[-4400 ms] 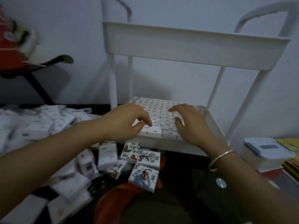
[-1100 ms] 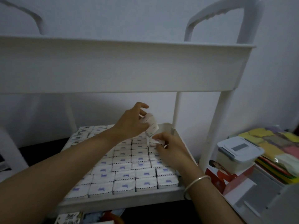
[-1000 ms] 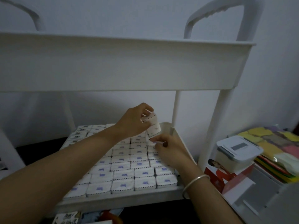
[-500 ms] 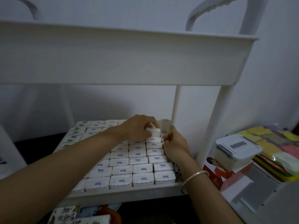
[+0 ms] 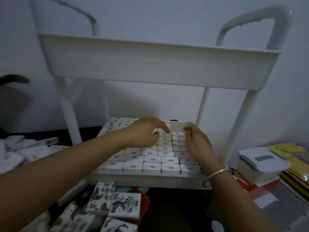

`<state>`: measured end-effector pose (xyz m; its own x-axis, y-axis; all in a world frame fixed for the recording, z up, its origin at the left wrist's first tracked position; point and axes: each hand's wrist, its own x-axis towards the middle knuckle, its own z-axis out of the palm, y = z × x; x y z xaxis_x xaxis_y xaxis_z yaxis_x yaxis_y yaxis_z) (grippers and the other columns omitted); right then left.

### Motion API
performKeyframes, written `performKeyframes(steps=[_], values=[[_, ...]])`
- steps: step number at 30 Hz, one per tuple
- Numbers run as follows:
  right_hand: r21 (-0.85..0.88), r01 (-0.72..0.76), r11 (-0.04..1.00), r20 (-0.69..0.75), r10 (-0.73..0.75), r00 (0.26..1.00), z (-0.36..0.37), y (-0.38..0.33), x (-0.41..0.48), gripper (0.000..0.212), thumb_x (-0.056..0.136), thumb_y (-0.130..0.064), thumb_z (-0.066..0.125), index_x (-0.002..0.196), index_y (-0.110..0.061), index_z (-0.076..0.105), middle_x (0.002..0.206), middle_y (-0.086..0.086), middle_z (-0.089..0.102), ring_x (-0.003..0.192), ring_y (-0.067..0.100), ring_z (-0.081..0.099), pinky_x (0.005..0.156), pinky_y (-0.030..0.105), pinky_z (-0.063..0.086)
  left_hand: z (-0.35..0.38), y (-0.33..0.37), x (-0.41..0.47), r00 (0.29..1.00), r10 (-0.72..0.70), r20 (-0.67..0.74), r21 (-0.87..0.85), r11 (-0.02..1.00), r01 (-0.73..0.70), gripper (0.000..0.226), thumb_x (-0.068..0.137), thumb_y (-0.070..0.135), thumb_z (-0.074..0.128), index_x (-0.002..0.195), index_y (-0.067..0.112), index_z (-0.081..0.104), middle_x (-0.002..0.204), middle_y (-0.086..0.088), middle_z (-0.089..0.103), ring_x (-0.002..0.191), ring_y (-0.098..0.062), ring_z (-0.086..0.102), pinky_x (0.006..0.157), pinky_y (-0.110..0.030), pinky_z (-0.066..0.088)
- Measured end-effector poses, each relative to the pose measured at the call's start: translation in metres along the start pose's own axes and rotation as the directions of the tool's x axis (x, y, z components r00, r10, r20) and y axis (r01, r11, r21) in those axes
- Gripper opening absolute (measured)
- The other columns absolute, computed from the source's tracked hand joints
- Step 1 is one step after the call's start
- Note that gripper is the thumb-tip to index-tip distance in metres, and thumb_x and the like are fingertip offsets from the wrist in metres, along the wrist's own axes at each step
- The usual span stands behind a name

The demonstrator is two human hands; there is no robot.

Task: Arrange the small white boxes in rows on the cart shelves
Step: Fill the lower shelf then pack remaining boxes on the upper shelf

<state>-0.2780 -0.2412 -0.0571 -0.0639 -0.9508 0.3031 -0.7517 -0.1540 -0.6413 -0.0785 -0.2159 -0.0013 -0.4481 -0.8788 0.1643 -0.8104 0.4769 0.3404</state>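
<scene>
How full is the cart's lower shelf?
Nearly full: rows of small white boxes cover the lower shelf front to back; the back right corner is hidden.

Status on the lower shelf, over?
Right hand pinches right end of small white box, left hand at its left end, grip unclear. Box over back-right corner of white lower cart shelf. Nothing seen blocking.

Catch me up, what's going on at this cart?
A person is filling the cart's lower shelf with small white boxes in rows; it looks nearly full. The right hand pinches one white box at the far right corner, and the left hand meets its other edge, grip unclear. More loose boxes lie in a pile to the left. What the upper shelf holds is hidden.
</scene>
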Motion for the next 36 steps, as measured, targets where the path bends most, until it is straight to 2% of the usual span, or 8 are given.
performKeyframes(steps=[4,9,14,18,23,30,33,36], values=[[0.03,0.27,0.962,-0.097,-0.266,0.959,0.003,-0.049,-0.044,0.026,0.097,-0.018,0.048,0.118,-0.012,0.062,0.119,0.006,0.063,0.105,0.017,0.056,0.085,0.016,0.033,-0.025,0.002,-0.084,0.999,0.004,0.034,-0.066,0.998,-0.002,0.033,0.095,0.011,0.05,0.112,0.033,0.067,0.109,0.023,0.059,0.102,0.009,0.053,0.091,-0.012,0.042],[0.136,0.482,0.866,0.067,-0.493,0.867,0.022,-0.106,-0.127,0.023,0.095,-0.025,0.054,0.117,-0.024,0.06,0.117,-0.01,0.059,0.114,0.007,0.048,0.095,0.02,0.037,-0.052,-0.006,-0.185,0.992,-0.093,-0.082,-0.097,0.992,0.085,0.031,0.094,0.012,0.055,0.106,0.036,0.07,0.1,0.028,0.065,0.095,0.011,0.059,0.077,-0.002,0.041],[0.303,0.543,0.783,0.218,-0.612,0.76,0.045,-0.151,-0.196,0.019,0.091,-0.019,0.059,0.11,-0.024,0.063,0.105,-0.011,0.061,0.098,0.004,0.053,0.08,0.016,0.041,-0.059,-0.015,-0.275,0.928,-0.236,-0.287,-0.195,0.963,0.184,0.035,0.093,0.002,0.054,0.1,0.03,0.073,0.097,0.02,0.069,0.095,0.006,0.062,0.082,-0.009,0.045],[0.376,0.561,0.738,0.242,-0.662,0.709,0.064,-0.174,-0.235,0.019,0.091,-0.033,0.06,0.11,-0.032,0.061,0.103,-0.018,0.058,0.091,-0.002,0.053,0.074,0.014,0.042,-0.049,-0.016,-0.334,0.828,-0.329,-0.454,-0.227,0.941,0.25,0.037,0.093,0.002,0.052,0.102,0.032,0.071,0.102,0.022,0.068,0.102,0.006,0.06,0.085,-0.005,0.042],[0.274,0.637,0.72,0.287,-0.694,0.661,0.093,-0.193,-0.255,0.062,0.081,-0.066,0.054,0.134,-0.034,0.044,0.131,-0.015,0.049,0.121,0.005,0.04,0.096,0.024,0.037,-0.021,-0.015,-0.384,0.715,-0.369,-0.593,-0.174,0.926,0.334,0.032,0.093,0.009,0.056,0.109,0.035,0.065,0.11,0.024,0.061,0.11,0.002,0.055,0.091,-0.019,0.042],[0.182,0.629,0.756,0.316,-0.65,0.691,0.116,-0.199,-0.246,0.064,0.081,-0.054,0.067,0.135,-0.03,0.046,0.125,-0.007,0.051,0.116,0.011,0.046,0.091,0.028,0.042,0.011,-0.017,-0.39,0.708,-0.317,-0.632,-0.137,0.944,0.301,0.03,0.087,-0.002,0.059,0.101,0.025,0.058,0.114,0.016,0.056,0.116,-0.003,0.051,0.095,-0.031,0.046],[0.25,0.531,0.81,0.246,-0.584,0.774,0.111,-0.193,-0.24,0.064,0.077,-0.041,0.075,0.133,-0.028,0.048,0.119,-0.012,0.038,0.104,0.003,0.043,0.083,0.014,0.04,0.015,-0.02,-0.383,0.726,-0.307,-0.615,-0.129,0.948,0.292,0.029,0.085,0.001,0.059,0.098,0.026,0.056,0.111,0.016,0.056,0.113,-0.004,0.051,0.092,-0.035,0.046],[0.364,0.313,0.877,0.193,-0.4,0.896,0.1,-0.181,-0.228,0.054,0.077,-0.021,0.077,0.122,-0.035,0.05,0.113,-0.018,0.026,0.096,-0.005,0.037,0.06,-0.002,0.04,0.015,-0.026,-0.374,0.818,-0.262,-0.512,-0.052,0.96,0.275,0.026,0.086,0.025,0.064,0.109,0.033,0.056,0.113,0.022,0.053,0.115,-0.002,0.047,0.098,-0.036,0.041]])
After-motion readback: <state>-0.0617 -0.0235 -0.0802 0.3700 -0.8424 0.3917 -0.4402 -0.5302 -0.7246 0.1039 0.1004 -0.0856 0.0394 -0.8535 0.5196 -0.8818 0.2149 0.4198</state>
